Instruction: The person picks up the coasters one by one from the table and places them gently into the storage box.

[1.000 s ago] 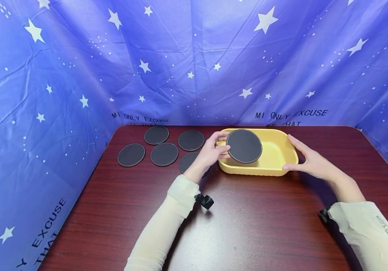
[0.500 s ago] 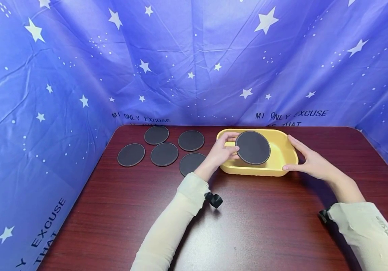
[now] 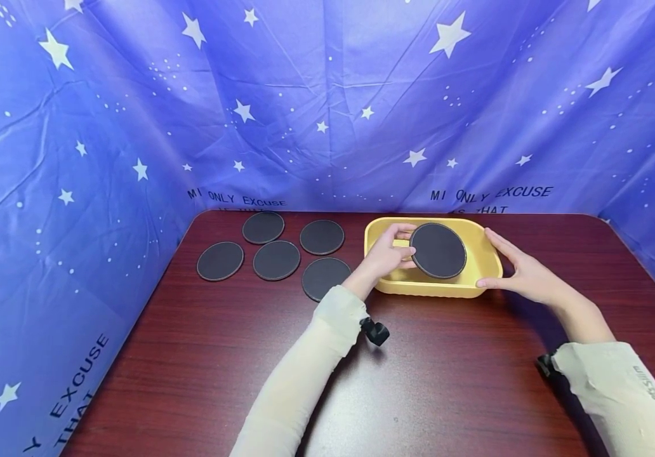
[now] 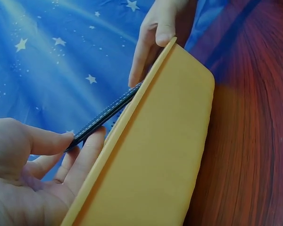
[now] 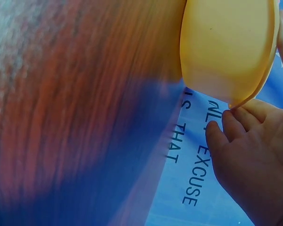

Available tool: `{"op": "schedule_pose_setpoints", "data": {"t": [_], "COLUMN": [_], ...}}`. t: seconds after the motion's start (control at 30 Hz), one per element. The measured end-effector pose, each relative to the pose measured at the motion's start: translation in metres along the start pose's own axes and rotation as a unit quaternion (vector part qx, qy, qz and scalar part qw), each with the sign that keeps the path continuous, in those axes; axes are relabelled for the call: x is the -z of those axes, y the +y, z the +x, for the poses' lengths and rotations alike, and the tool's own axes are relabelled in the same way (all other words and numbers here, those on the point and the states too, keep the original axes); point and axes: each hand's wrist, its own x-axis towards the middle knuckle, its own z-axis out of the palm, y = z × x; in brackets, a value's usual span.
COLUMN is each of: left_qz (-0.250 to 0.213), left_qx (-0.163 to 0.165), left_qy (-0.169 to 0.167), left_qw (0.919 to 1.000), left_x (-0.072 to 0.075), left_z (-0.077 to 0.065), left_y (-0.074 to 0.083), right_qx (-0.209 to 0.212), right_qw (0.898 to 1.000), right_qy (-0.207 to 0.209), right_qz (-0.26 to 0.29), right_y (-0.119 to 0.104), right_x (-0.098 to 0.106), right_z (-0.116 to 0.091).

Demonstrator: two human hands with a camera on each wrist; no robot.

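My left hand [image 3: 387, 255] pinches a round black coaster [image 3: 438, 251] by its left edge and holds it over the inside of the yellow tray [image 3: 429, 287]. In the left wrist view the coaster [image 4: 106, 114] shows edge-on above the tray's rim [image 4: 132, 113], between thumb and fingers of my left hand [image 4: 47, 155]. My right hand [image 3: 518, 270] rests against the tray's right end with straight fingers, thumb at the near corner. The right wrist view shows that hand [image 5: 254, 150] touching the rim of the tray [image 5: 226, 47].
Several more black coasters lie on the dark red table [image 3: 430, 381] left of the tray, the nearest coaster [image 3: 325, 278] just beside my left wrist. A blue star-printed cloth [image 3: 327, 95] walls in the table at the back and both sides.
My left hand has carried the coaster rightward and lower, from the tray's left rim to over its middle. The right hand has stayed at the tray's right end.
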Motion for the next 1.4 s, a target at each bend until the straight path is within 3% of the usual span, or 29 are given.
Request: {"op": "schedule_pose_setpoints", "data": {"t": [0.2, 0.73, 1.4], "left_qz": [-0.006, 0.036, 0.091], "left_qx": [0.019, 0.081, 0.085], "left_qy": [-0.007, -0.037, -0.03], "left_qw": [0.9998, 0.9954, 0.9918], "left_x": [-0.006, -0.012, -0.014], "left_z": [0.008, 0.021, 0.019], "left_y": [-0.003, -0.01, -0.012], "right_qx": [0.005, -0.008, -0.011], "right_qw": [1.0, 1.0, 1.0], "right_qy": [0.002, -0.003, -0.003], "right_qz": [0.005, 0.011, 0.007], "right_y": [0.001, 0.0, -0.002], "right_x": [0.0, -0.001, 0.0], "right_z": [0.0, 0.0, 0.0]}}
